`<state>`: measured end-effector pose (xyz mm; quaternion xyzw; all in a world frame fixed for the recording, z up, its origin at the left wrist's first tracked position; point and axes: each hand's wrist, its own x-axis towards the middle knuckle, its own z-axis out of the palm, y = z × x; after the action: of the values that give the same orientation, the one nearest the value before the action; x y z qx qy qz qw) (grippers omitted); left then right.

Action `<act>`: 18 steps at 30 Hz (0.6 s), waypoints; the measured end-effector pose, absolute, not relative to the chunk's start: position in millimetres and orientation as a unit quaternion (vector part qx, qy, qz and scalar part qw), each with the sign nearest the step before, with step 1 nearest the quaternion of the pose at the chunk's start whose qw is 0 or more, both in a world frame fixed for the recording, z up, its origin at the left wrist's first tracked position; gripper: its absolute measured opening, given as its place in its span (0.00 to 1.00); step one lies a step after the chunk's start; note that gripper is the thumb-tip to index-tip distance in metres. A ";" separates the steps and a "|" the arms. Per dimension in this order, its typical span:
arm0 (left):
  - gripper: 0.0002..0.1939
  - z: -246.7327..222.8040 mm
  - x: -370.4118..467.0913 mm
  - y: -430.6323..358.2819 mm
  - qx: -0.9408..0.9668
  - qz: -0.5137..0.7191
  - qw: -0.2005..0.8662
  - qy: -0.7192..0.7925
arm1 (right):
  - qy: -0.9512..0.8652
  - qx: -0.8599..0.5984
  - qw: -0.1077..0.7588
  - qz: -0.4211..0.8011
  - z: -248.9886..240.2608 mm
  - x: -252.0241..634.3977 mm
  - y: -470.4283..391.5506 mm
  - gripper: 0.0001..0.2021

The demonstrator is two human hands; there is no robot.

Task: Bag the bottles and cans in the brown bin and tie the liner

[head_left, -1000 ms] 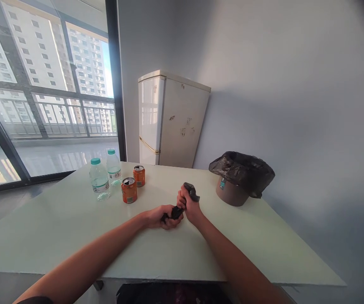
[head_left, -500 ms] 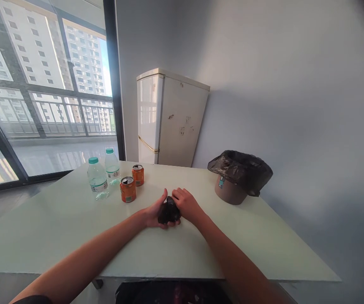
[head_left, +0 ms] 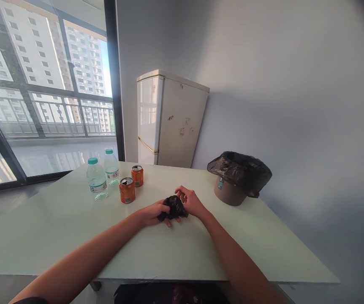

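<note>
A crumpled black plastic bag [head_left: 176,207] is bunched up above the middle of the table. My left hand [head_left: 156,211] grips it, thumb on top and fingers underneath, some fingertips showing below the bag. Right beside it, my right hand [head_left: 192,202] has its fingers loosely curled and apart at the bag's upper right edge. Whether those fingers touch the plastic is hard to make out. To the left stand two opened orange cans, a nearer can [head_left: 127,192] and a farther can [head_left: 137,176].
Two clear bottles with green caps, a front bottle [head_left: 97,181] and a rear bottle [head_left: 111,169], stand left of the cans. A brown bin [head_left: 229,192] lined with a black bag [head_left: 242,169] is at the table's right. Behind the table [head_left: 74,236] stands a fridge [head_left: 182,122].
The black bag has become looser and wider. My left thumb has come down onto it, and my right hand's fingers have lifted away from its top and spread.
</note>
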<state>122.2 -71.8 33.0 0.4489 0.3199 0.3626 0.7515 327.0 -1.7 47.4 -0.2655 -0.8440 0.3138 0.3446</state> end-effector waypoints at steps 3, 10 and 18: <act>0.22 26.4 122.9 -66.5 0.414 0.397 0.745 0.341 | -0.816 -0.243 0.328 0.409 47.4 331.5 5.4 0.15; 0.24 21.9 118.5 -64.9 0.409 0.357 0.779 0.312 | -0.802 -0.179 0.339 0.458 50.6 327.9 -2.4 0.20; 0.19 24.7 127.3 -76.5 0.535 0.307 0.725 0.305 | -0.870 -0.159 0.317 0.343 46.3 306.3 -25.5 0.08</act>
<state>127.3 -76.5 24.7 0.5353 0.3053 0.3067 0.7253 306.3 -25.5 46.3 -0.1588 -0.8699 0.3426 0.3173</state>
